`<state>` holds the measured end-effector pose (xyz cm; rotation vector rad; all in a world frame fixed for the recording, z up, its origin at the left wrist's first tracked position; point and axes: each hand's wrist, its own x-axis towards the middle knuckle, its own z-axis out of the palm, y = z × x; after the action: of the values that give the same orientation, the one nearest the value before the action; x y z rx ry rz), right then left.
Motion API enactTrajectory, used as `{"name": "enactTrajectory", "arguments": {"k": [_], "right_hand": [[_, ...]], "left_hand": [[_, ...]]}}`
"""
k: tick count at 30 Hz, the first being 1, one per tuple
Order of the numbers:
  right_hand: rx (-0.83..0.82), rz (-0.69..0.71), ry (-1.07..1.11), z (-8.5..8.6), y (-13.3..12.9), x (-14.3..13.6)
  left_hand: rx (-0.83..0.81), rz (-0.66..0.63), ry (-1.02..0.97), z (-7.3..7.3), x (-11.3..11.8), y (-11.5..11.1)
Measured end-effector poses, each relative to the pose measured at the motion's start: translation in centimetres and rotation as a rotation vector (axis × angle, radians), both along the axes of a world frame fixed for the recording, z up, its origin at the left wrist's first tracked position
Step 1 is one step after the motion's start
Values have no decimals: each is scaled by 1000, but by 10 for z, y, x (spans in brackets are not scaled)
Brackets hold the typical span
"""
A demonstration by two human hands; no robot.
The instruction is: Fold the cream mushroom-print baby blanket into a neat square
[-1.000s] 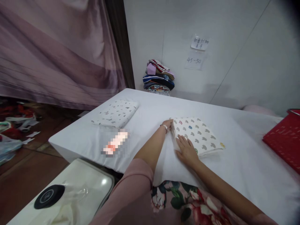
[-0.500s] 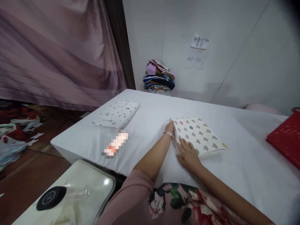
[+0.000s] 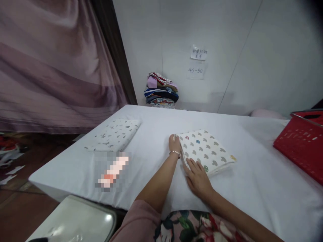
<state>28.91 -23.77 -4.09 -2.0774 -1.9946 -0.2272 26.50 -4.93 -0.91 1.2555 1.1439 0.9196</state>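
Observation:
A folded white cloth [image 3: 204,148] printed with grey mushrooms and a few coloured ones lies on the white-covered table. At its far left corner, my left hand [image 3: 174,144], with a bracelet at the wrist, closes on the cloth's edge; its fingertips are partly hidden. My right hand [image 3: 198,174] rests at the near left edge, fingers stretched out and touching the top and side of the cloth. Farther left lies another folded white cloth [image 3: 116,134] with small grey prints. Nearer to me is a pixelated item [image 3: 113,173] whose kind I cannot make out.
A red plastic basket [image 3: 302,143] stands at the table's right side. A stack of folded fabrics [image 3: 161,90] sits beyond the far edge, against the wall. A white stool-like surface [image 3: 78,218] is at the lower left. A pinkish curtain [image 3: 50,67] hangs on the left.
My view has shifted, so the table and cloths appear lower and farther left, and more of the red basket shows. Both hands stay at the cloth's left side.

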Motion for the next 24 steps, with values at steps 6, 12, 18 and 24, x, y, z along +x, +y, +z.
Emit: {"name": "enactTrajectory", "arguments": {"k": [6, 12, 18, 24], "right_hand": [[-6, -15, 10, 3, -1, -4], [-22, 50, 73, 4, -24, -9], [136, -23, 236, 27, -51, 40], [305, -626, 656, 37, -65, 140]], "left_hand": [[489, -426, 331, -16, -1, -5], [518, -465, 462, -25, -3, 0], [532, -427, 512, -22, -4, -4], [304, -261, 509, -22, -7, -23]]}}
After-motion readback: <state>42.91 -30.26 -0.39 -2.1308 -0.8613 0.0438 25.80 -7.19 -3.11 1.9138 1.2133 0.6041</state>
